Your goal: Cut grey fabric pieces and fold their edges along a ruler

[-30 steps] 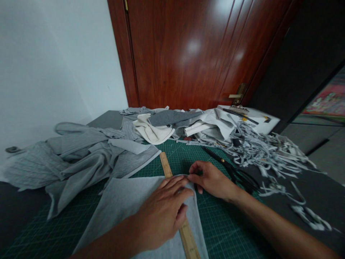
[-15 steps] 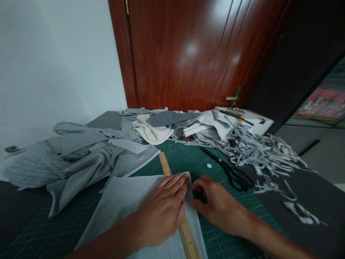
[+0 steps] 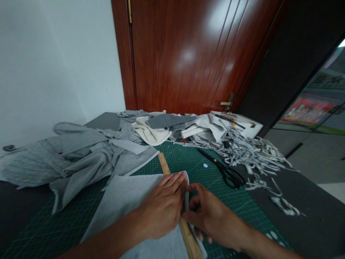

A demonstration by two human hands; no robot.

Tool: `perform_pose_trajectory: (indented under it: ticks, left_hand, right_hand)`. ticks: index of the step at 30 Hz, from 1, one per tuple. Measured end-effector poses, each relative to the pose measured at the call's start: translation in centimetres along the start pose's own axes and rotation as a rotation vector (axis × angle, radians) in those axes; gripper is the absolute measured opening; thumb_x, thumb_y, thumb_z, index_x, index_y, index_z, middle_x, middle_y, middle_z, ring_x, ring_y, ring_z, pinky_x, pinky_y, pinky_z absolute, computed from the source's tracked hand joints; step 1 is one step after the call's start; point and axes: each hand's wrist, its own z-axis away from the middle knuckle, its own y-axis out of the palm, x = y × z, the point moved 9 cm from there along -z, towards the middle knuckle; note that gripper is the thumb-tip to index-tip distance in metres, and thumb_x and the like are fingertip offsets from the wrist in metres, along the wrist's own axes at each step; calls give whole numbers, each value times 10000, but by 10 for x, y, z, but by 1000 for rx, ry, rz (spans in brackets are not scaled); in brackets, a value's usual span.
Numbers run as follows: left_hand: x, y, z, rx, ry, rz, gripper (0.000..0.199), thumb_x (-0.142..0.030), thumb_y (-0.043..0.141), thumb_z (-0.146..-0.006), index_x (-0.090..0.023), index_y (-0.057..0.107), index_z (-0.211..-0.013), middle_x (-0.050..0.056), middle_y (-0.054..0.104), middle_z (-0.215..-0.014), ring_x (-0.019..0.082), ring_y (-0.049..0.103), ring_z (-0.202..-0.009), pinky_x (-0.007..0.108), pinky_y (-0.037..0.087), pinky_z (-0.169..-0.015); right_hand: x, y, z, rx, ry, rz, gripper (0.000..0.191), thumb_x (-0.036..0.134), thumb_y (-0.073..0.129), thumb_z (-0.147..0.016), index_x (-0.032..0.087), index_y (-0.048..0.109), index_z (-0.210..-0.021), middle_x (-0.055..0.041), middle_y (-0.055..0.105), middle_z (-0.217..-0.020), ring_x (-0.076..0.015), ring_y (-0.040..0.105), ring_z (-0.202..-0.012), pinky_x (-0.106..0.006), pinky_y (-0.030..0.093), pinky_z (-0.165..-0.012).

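Note:
A light grey cloth (image 3: pixel 129 194) lies on the green cutting mat (image 3: pixel 172 158). Across the cloth's right part runs a wooden ruler (image 3: pixel 188 239), its far end sticking out beyond the cloth. My left hand (image 3: pixel 161 208) rests flat over the ruler and cloth, fingers stretched forward and hiding the ruler's middle. At the cloth's right edge is my right hand (image 3: pixel 205 212), its fingers curled, thumb beside the ruler, touching the edge. Whether it pinches the fabric is hard to tell.
Black scissors (image 3: pixel 226 172) lie right of the hands. Beyond them is a tangle of grey fabric strips (image 3: pixel 248 151). Grey garments (image 3: pixel 88 158) are heaped at left, with more cloth (image 3: pixel 151 131) at the back near a white box (image 3: pixel 252 127).
My right hand has moved left to the cloth's right edge, close to the ruler. My left hand stays pressed on the ruler. The view has shifted slightly.

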Motion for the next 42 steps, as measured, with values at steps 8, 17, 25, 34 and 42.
perform_pose_trajectory:
  ticks: [8,17,25,34,42]
  left_hand:
    - [1,-3,1,9,-40,1,615,-231,340,-1052,-100,267,-1648,124,186,-1745,236,158,-1616,435,170,-1317]
    - [2,-2,0,43,-60,16,626,-219,335,-1049,-99,244,-1657,117,163,-1747,242,146,-1617,457,179,-1318]
    - [2,-1,3,-8,-42,24,606,-250,330,-1074,-115,242,-1659,116,188,-1747,237,157,-1617,435,154,-1322]
    - [2,-1,3,15,-58,38,698,-375,443,-1047,-126,229,-1662,124,149,-1751,264,155,-1618,466,176,-1316]
    - [7,-8,17,-81,13,-7,690,-354,461,-1050,-189,210,-1672,90,196,-1750,243,205,-1610,430,161,-1321]
  right_hand:
    - [-14,-10,8,-108,-17,-31,282,190,705,-712,171,602,-973,69,516,-682,-110,408,-593,-240,283,-520]
    - [-34,-16,16,-141,-12,85,187,174,661,-730,236,484,-720,79,412,-576,-116,386,-531,-232,271,-475]
    - [-31,-16,23,-70,-85,421,425,117,679,-758,203,655,-1174,41,608,-650,-154,545,-575,-265,334,-543]
    - [-4,-30,26,-125,-159,614,442,167,788,-738,189,723,-1175,-137,696,-1202,-317,670,-1062,-421,538,-941]
    - [2,-13,21,8,-281,726,697,177,816,-711,175,656,-1389,-191,511,-1559,-435,461,-1417,-588,404,-1180]
